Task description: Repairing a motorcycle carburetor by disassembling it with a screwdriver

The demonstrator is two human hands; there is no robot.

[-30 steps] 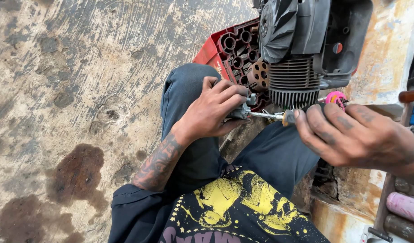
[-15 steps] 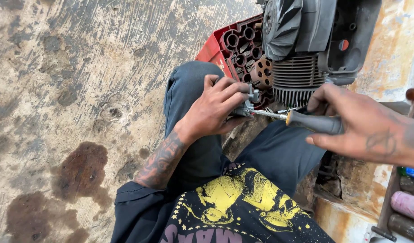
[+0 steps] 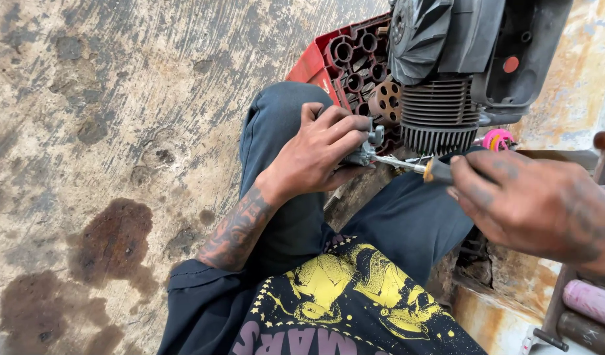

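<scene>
My left hand (image 3: 321, 152) grips a small grey metal part (image 3: 363, 150) over my knee. My right hand (image 3: 532, 205) holds a screwdriver (image 3: 417, 167) by its dark handle, and the thin metal shaft points left with its tip at the part. Just above both hands sits a small engine (image 3: 447, 79) with black cooling fins and a black fan housing.
A red plastic crate (image 3: 335, 56) lies behind the engine. The stained concrete floor (image 3: 105, 131) has dark oil patches on the left. A pink round object (image 3: 498, 139) shows right of the engine. Tool handles (image 3: 588, 302) lie at the lower right beside a rusty surface.
My right hand has shifted on the screwdriver handle and come closer to the camera. The left hand stays on the part, and the pink object shows again.
</scene>
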